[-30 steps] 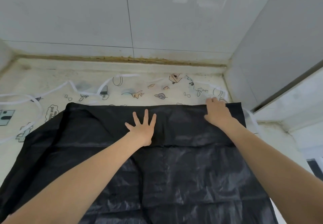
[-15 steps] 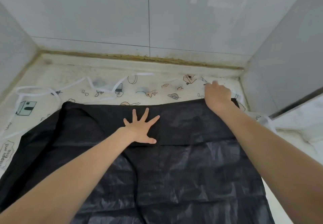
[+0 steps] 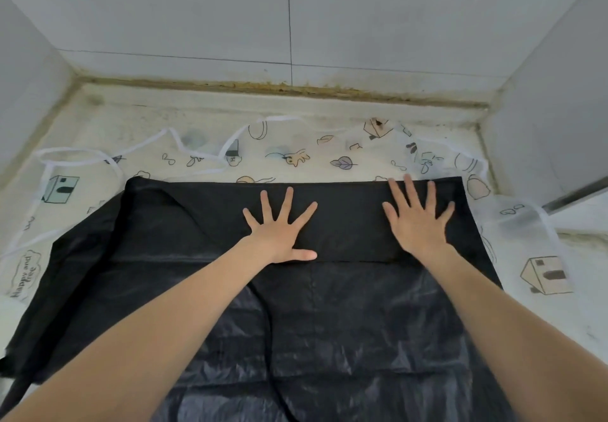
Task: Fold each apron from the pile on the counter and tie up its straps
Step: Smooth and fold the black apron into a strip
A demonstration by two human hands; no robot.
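A black apron (image 3: pixel 184 244) lies spread over the counter, its far edge folded back toward me into a flat band. My left hand (image 3: pixel 279 234) presses flat on the middle of that band, fingers spread. My right hand (image 3: pixel 418 220) lies flat on the band near its far right corner, fingers straight and spread. Under the black one lies a see-through apron (image 3: pixel 289 158) printed with cartoon drawings; its white straps (image 3: pixel 177 140) snake along the back of the counter. A black strap (image 3: pixel 273 385) runs across the shiny lower part of the black apron.
Grey tiled walls (image 3: pixel 362 26) close the counter (image 3: pixel 204 102) at the back and on both sides, with a stained joint along the back. A ledge with a metal strip (image 3: pixel 572 196) juts in at the right. The printed apron hangs past the black one at the right (image 3: pixel 526 250).
My right hand has let go of the far right corner, drawn back a little and flattened on the folded band. My left hand has stayed pressed on the middle.
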